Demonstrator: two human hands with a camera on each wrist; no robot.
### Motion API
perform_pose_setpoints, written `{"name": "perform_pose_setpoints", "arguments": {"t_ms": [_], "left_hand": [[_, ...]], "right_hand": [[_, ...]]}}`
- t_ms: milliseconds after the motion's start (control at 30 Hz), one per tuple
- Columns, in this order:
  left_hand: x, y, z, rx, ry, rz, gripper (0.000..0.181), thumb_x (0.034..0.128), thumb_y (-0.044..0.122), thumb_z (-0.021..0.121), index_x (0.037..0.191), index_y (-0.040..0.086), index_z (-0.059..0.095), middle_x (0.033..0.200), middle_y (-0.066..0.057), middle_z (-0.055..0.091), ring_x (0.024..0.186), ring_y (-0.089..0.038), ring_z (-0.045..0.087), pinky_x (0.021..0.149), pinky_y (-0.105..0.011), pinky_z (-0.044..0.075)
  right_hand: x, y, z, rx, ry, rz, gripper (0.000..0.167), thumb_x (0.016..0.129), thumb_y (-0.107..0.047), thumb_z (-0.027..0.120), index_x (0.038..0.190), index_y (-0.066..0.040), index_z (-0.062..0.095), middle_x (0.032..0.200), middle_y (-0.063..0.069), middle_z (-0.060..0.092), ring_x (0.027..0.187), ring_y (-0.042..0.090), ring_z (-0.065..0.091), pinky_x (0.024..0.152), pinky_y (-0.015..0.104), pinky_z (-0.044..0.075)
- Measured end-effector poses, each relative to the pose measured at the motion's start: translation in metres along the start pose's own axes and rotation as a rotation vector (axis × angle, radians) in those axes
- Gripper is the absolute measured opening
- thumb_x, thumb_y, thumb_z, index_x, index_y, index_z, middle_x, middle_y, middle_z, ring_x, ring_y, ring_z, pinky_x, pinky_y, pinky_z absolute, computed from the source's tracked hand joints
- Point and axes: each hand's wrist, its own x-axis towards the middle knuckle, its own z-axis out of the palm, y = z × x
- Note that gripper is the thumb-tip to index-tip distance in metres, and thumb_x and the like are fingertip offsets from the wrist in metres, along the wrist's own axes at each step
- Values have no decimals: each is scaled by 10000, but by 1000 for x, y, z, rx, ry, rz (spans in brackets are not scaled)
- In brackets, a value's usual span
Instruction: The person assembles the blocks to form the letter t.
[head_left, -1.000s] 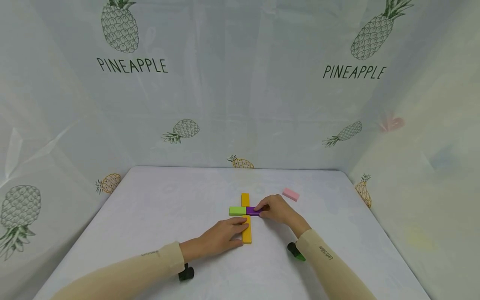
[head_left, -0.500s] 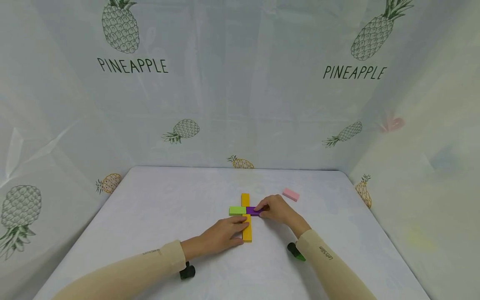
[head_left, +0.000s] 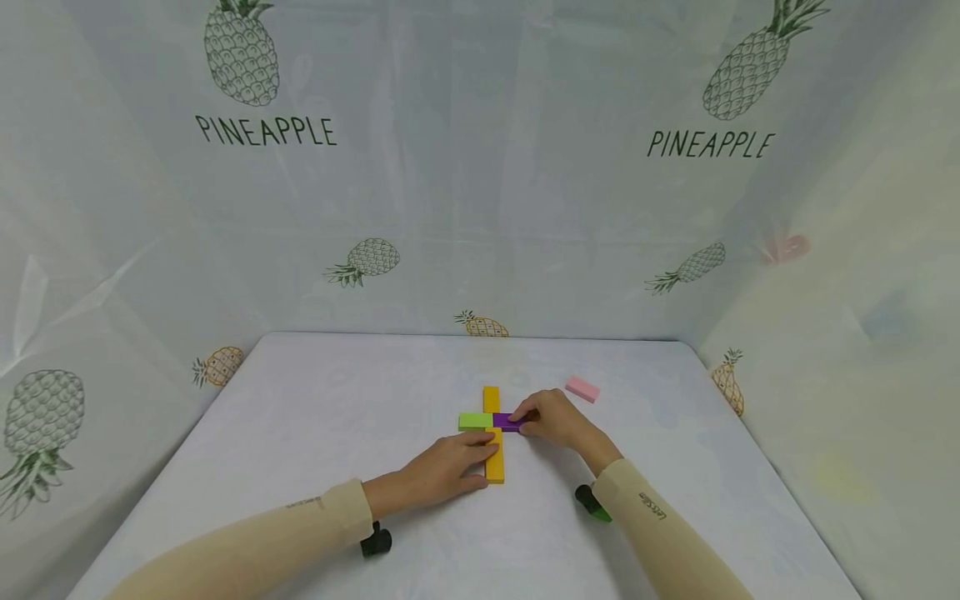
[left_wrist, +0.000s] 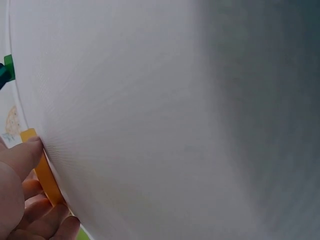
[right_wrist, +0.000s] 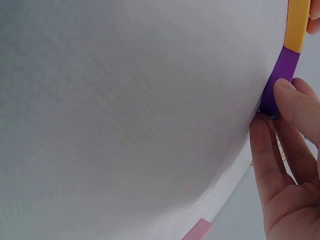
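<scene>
Four flat blocks form a cross on the white table point(head_left: 337, 433) in the head view. My left hand point(head_left: 442, 473) holds the near yellow block point(head_left: 495, 470), thumb at its near end and fingers along its left side and far end. My right hand point(head_left: 553, 418) pinches the right end of a purple block point(head_left: 502, 420); in the right wrist view, the thumb presses on this purple block point(right_wrist: 285, 67). Left of the purple one, end to end, lies a light green block point(head_left: 475, 421). Beyond both stands out another yellow block point(head_left: 491, 399), lying lengthwise away from me.
A loose pink block point(head_left: 582, 389) lies beyond my right hand. Dark camera mounts hang under both wrists, the right one point(head_left: 588, 500) with a green part. A pineapple-printed curtain point(head_left: 480, 183) surrounds the table at the back and sides.
The near yellow block has slid slightly away from me, closing up to the green and purple blocks. My left hand moved along with it. My right hand stayed in place.
</scene>
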Motion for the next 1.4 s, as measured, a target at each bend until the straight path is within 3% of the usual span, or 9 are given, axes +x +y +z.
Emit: {"name": "perform_pose_setpoints", "arguments": {"t_ms": [867,1167,1400], "left_hand": [[5,-3,-4,32,0,20,558,965,364,806,1441,102,675,1537,-43,598,1430,-198,547,1161,-374,480],[3,-1,-7,29,-13,13,559,966,365,804,1442,100,674,1539,-42,596,1428,-198,547,1168,-377,475],[3,-1,-7,26,-21,-4,564,969,373,799,1456,121,666,1551,-27,584,1433,-200,541,1167,-396,478]], "right_hand": [[-3,0,-2,-31,-14,-74,205,935,16,785,1099,-98,826,1133,50,770,1066,236,688,1008,465,591],[-6,5,-7,-50,-45,-162,261,939,14,778,1179,-85,805,1183,69,758,1083,253,679,1001,463,588],[-17,-2,-16,-27,-69,-69,329,962,-102,786,1287,-150,762,1265,34,719,1092,267,650,969,444,584]]}}
